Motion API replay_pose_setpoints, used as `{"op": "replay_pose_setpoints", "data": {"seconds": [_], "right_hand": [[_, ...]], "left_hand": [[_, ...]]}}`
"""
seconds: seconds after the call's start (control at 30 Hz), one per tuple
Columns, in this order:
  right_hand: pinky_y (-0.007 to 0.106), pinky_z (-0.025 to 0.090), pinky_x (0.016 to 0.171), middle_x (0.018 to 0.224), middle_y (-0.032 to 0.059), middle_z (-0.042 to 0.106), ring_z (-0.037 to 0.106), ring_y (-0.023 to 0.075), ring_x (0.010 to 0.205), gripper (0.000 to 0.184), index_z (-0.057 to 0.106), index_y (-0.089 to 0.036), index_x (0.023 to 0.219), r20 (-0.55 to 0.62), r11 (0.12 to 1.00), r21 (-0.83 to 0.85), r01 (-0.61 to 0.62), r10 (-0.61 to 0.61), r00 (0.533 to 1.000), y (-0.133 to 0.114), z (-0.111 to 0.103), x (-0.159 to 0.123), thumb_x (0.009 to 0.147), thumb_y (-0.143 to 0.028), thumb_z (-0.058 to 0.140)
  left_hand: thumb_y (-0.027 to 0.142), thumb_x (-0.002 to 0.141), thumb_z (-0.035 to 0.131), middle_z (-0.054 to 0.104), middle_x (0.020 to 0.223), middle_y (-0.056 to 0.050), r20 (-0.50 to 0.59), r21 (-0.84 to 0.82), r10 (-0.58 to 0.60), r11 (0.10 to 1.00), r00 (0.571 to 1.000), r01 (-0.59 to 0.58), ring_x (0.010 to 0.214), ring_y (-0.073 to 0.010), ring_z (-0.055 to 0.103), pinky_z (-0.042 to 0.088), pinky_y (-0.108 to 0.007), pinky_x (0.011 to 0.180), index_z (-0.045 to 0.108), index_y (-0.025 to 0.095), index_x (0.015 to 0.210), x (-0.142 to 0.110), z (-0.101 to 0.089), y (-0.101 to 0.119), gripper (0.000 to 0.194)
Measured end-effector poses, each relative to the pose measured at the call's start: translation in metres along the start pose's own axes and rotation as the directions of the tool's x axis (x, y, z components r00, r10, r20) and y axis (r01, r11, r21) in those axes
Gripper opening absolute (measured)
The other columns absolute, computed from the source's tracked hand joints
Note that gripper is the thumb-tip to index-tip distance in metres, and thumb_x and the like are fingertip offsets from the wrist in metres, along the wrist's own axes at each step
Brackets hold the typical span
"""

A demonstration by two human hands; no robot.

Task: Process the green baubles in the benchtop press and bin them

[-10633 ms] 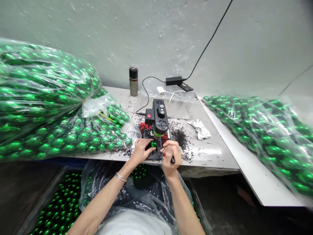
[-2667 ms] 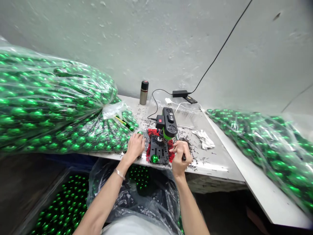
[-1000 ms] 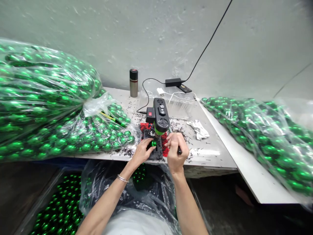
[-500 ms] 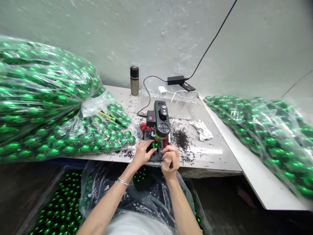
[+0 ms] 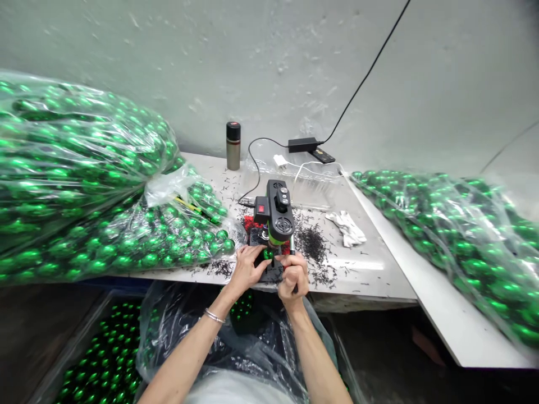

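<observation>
A small black bench drill press [image 5: 279,216] with a red switch stands at the table's front edge. Beneath its head is a shiny green ball [image 5: 268,255]. My left hand [image 5: 246,267] pinches this ball from the left, between thumb and fingers. On the right side, my right hand [image 5: 293,275] is closed around a dark lever handle [image 5: 295,289], whose end pokes out below the fist. Its foremost finger reaches close to the ball; whether it touches cannot be made out. The drill's tip is hidden behind the head and fingers.
Clear bags of green balls lie at left [image 5: 84,185] and right [image 5: 455,235]. Black shavings [image 5: 312,244], a white glove [image 5: 347,228], a bottle [image 5: 233,147] and a power adapter [image 5: 302,145] are on the table. An open plastic bag [image 5: 185,331] hangs below the edge.
The whole view has shifted slightly downward. My right hand's front finger has come nearer the green ball. My left hand keeps its pinch on the ball.
</observation>
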State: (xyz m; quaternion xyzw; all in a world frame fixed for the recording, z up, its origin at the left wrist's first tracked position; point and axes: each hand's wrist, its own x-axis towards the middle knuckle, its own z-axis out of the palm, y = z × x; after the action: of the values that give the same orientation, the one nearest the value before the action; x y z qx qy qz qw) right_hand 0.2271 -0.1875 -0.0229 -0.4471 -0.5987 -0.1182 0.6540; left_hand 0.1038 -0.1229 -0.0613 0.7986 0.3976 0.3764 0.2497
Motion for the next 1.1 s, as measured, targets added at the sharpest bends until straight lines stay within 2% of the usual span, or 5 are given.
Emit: {"op": "replay_pose_setpoints", "data": {"seconds": [0.27, 0.53, 0.77, 0.93, 1.1], "right_hand": [[0.039, 0.053, 0.077, 0.078, 0.0005, 0.056, 0.067, 0.0166, 0.075, 0.023, 0.046, -0.022, 0.075, 0.119, 0.996, -0.023, 0.087, -0.083, 0.989, -0.002, -0.006, 0.007, 0.094, -0.014, 0.037], [0.029, 0.045, 0.060, 0.073, 0.0002, 0.052, 0.053, 0.0129, 0.066, 0.029, 0.049, -0.021, 0.071, 0.062, 0.954, 0.071, -0.293, 0.289, 0.955, -0.038, -0.011, 0.065, 0.098, -0.021, 0.040], [0.029, 0.046, 0.062, 0.075, 0.0009, 0.056, 0.056, 0.0132, 0.067, 0.027, 0.053, -0.020, 0.073, 0.042, 0.958, 0.052, -0.284, 0.282, 0.959, -0.043, -0.009, 0.059, 0.098, -0.021, 0.043], [0.030, 0.048, 0.062, 0.078, 0.0016, 0.057, 0.059, 0.0141, 0.068, 0.024, 0.054, -0.020, 0.076, -0.001, 0.943, 0.095, -0.318, 0.320, 0.948, -0.038, -0.005, 0.045, 0.098, -0.021, 0.043], [0.030, 0.048, 0.061, 0.078, 0.0016, 0.057, 0.059, 0.0137, 0.067, 0.025, 0.055, -0.020, 0.076, -0.004, 0.946, 0.077, -0.316, 0.317, 0.948, -0.037, -0.004, 0.044, 0.098, -0.023, 0.043]], "left_hand": [[0.025, 0.088, 0.065, 0.074, 0.113, -0.011, 0.007, -0.031, -0.014, 0.999, 1.000, 0.014, 0.108, -0.0265, 0.066, 0.038, -0.053, 0.105, 0.066, 0.020, 0.115, 0.002, -0.002, 0.003, 0.028], [0.029, 0.089, 0.065, 0.073, 0.113, -0.013, -0.047, -0.045, 0.020, 0.999, 0.999, -0.022, 0.109, -0.0290, 0.065, 0.043, -0.052, 0.103, 0.066, 0.019, 0.116, -0.010, -0.005, 0.002, 0.029], [0.039, 0.092, 0.062, 0.064, 0.131, -0.014, -0.057, 0.034, 0.117, 0.993, 0.991, -0.115, 0.122, -0.0289, 0.058, 0.046, -0.046, 0.103, 0.057, 0.021, 0.133, -0.058, -0.046, -0.009, 0.045], [0.027, 0.100, 0.041, 0.069, 0.119, -0.014, -0.204, 0.275, 0.053, 0.961, 0.977, 0.005, 0.114, -0.0291, 0.060, 0.044, -0.048, 0.101, 0.067, 0.019, 0.115, -0.006, -0.081, -0.023, 0.032], [0.018, 0.090, 0.048, 0.069, 0.112, -0.024, -0.041, 0.581, -0.201, 0.792, 0.979, 0.187, 0.108, -0.0379, 0.060, 0.043, -0.049, 0.092, 0.070, 0.011, 0.104, 0.069, -0.104, -0.043, 0.027]]}}
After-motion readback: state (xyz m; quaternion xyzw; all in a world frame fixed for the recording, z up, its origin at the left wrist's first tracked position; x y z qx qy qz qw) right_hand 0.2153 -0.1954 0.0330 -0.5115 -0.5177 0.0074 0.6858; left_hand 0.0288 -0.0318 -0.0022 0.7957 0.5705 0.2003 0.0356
